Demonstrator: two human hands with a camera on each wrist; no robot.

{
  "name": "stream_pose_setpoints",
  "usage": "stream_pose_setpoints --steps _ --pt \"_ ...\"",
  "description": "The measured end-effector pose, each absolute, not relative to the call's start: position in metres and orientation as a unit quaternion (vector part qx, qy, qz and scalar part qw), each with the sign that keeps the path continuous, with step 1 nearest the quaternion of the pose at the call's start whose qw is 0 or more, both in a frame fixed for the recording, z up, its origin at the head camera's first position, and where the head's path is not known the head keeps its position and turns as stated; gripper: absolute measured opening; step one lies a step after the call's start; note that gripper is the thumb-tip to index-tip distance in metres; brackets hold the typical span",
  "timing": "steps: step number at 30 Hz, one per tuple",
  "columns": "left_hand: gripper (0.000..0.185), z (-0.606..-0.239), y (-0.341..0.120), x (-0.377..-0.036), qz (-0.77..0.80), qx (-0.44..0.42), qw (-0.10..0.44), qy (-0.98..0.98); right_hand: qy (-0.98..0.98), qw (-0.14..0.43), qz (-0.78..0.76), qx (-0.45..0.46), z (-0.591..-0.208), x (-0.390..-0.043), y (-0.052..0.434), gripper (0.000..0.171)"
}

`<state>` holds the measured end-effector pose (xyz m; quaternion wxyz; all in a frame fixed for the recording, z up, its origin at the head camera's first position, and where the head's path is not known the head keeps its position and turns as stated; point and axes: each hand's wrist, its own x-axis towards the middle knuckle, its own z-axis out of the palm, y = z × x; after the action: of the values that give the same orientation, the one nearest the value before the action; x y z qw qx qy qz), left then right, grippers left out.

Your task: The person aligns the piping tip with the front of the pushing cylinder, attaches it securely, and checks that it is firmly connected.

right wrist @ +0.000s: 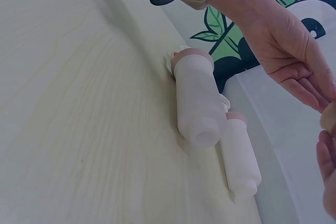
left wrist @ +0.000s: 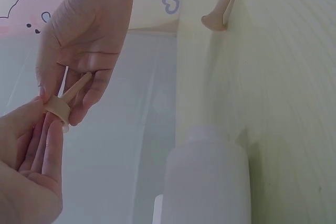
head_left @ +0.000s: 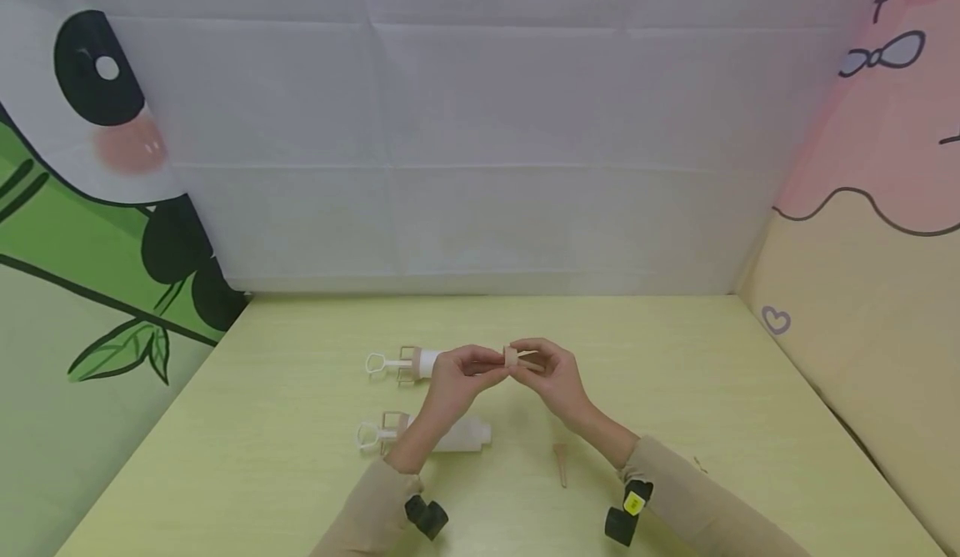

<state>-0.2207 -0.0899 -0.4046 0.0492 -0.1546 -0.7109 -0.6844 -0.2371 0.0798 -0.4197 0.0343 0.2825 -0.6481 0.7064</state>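
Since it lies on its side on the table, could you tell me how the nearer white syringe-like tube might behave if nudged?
The nearer tube has a round white barrel, so it would probably start to roll. The tan finger flange at its plunger end juts out and may check that roll. It looks like hollow plastic, so likely light and stiff, perhaps sliding easily on the smooth table.

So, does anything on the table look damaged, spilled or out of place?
Nothing stands out. Both hands, left hand and right hand, hold a small beige nozzle. Two white syringe bottles and another nozzle lie on the table; nothing is spilled.
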Motion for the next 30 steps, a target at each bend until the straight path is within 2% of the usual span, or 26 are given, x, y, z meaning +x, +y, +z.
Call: stream_pose_setpoints --steps 11,30 --pt "0.018 -0.403 -0.088 -0.218 -0.716 -0.123 0.026 -0.687 -0.655 0.033 0.705 0.269 -0.419 -0.235 0.080 0.031" --pt "0.018 -0.401 -0.104 -0.220 -0.666 -0.156 -0.002 -0.730 -0.677 0.040 0.692 0.248 -0.419 -0.236 0.083 0.029"
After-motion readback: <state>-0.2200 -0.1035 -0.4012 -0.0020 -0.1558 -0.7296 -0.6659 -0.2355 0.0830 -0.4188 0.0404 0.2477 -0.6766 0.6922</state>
